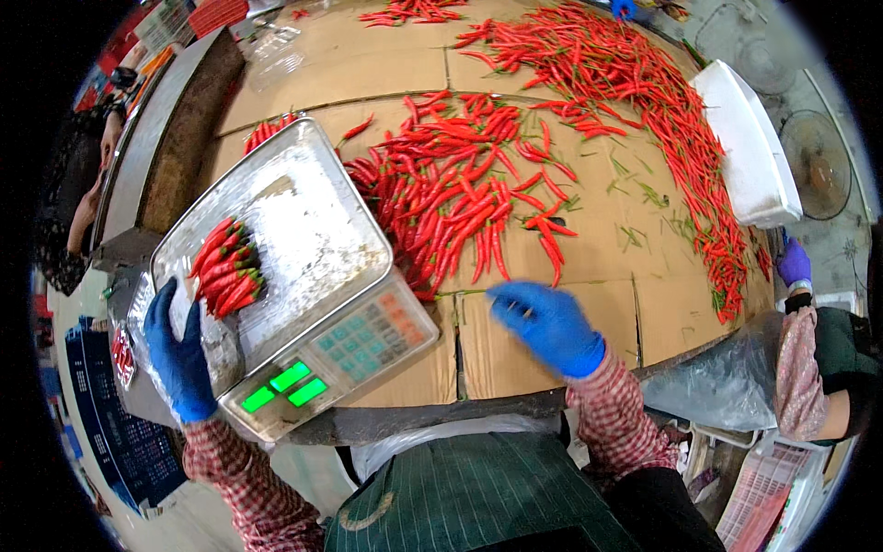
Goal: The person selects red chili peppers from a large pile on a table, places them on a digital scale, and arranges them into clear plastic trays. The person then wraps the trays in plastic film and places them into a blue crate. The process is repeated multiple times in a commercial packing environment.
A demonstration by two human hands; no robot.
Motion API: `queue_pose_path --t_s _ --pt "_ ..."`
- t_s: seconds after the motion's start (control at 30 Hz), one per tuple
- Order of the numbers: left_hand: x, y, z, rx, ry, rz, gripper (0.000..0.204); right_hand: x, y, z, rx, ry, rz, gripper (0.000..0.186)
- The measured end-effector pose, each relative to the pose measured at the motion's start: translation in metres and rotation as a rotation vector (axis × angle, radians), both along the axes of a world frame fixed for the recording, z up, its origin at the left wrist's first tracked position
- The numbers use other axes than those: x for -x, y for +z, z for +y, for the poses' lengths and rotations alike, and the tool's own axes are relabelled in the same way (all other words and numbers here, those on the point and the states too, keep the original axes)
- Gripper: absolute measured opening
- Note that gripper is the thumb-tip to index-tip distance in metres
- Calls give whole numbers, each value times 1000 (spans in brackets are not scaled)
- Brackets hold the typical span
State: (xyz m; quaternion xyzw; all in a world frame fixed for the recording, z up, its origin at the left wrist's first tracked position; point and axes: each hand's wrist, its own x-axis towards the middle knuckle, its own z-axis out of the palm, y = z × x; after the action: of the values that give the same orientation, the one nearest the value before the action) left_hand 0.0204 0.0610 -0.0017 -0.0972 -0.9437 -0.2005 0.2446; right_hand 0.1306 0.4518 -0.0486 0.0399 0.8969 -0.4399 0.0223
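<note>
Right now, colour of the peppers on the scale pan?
Peppers: red, best in the head view.

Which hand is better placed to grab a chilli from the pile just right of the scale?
Probably the right hand: it is close to the chilli pile. The left hand is at the left side of the scale, with the metal pan between it and the pile.

From above and behind the left hand (181, 354) and right hand (549, 331), 1 fisheye view looks steeply down and forward over the cardboard-covered table (681, 308) beyond them, near enough to include the apron (478, 497) behind both.
</note>
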Motion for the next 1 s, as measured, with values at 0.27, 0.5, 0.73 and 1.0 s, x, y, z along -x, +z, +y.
queue_pose_path --t_s 0.27,0.5,0.73,1.0 --pt "-42 47 59 -101 -23 109 35 42 -46 69 -629 -414 -37 30" --pt "-79 14 150 -485 -397 -445 32 33 -45 67 -535 -215 -232 29" --pt "-98 -60 217 -738 -536 -900 31 12 -58 45 389 -397 -303 18" --pt "-110 -65 216 -620 -598 -911 31 23 -38 38 -336 -262 -298 31"
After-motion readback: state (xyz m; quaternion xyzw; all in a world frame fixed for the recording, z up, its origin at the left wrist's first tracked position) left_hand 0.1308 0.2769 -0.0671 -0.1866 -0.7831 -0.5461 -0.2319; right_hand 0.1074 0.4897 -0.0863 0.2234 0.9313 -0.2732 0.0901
